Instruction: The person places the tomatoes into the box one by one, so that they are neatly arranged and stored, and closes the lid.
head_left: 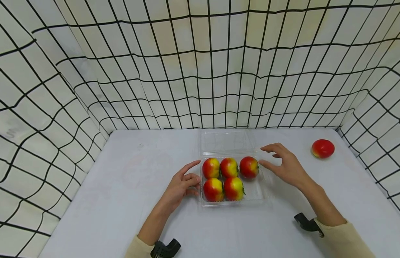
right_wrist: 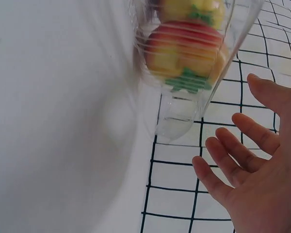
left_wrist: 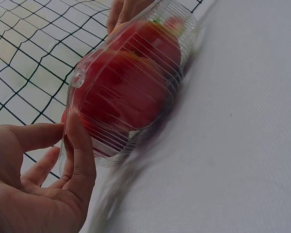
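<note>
While your left hand (head_left: 180, 184), fingers parted, touches the clear box (head_left: 255, 187) | your right hand (head_left: 288, 168) spreads beside it, empty | five fruits (head_left: 213, 190) inside (a sixth (head_left: 323, 148) lies apart)

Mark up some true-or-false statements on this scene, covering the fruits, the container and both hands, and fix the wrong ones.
1. Five red-and-yellow fruits sit in the clear container. True.
2. The lid is closed over them. False: it is open, on the far side.
3. The left hand touches the container's left edge. True.
4. The right hand grips a fruit. False: it holds nothing.
5. The row nearer the person has three fruits. False: it has two.
6. A loose fruit lies on the table, right of the container. True.
</note>
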`<state>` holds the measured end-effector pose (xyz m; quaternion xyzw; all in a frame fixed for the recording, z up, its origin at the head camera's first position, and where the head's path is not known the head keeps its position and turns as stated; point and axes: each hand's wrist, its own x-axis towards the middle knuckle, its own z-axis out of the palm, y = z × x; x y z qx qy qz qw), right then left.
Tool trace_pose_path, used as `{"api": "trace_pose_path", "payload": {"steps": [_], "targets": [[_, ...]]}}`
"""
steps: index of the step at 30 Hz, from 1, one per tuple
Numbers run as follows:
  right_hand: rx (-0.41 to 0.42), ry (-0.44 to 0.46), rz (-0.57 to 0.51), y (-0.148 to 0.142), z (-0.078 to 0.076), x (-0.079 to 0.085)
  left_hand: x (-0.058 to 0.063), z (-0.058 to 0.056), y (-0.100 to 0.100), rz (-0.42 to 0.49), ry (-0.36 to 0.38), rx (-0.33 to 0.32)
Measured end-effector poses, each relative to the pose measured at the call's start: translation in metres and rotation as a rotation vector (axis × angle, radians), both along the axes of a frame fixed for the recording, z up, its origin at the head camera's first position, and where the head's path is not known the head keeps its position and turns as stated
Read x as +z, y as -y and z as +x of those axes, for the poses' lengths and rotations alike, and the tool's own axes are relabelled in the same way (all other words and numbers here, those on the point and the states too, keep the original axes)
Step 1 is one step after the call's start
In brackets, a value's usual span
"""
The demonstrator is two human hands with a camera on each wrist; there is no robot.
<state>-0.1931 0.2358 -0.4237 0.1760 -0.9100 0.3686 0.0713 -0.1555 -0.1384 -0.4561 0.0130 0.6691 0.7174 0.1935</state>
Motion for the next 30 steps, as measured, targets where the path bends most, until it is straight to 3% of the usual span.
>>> {"api": "trace_pose_path", "payload": {"steps": [30], "targets": [[-0.235, 0.004, -0.016, -0.057, -0.007, 0.001, -0.001, -0.001, 0.0, 0.001, 0.0, 0.0]]}}
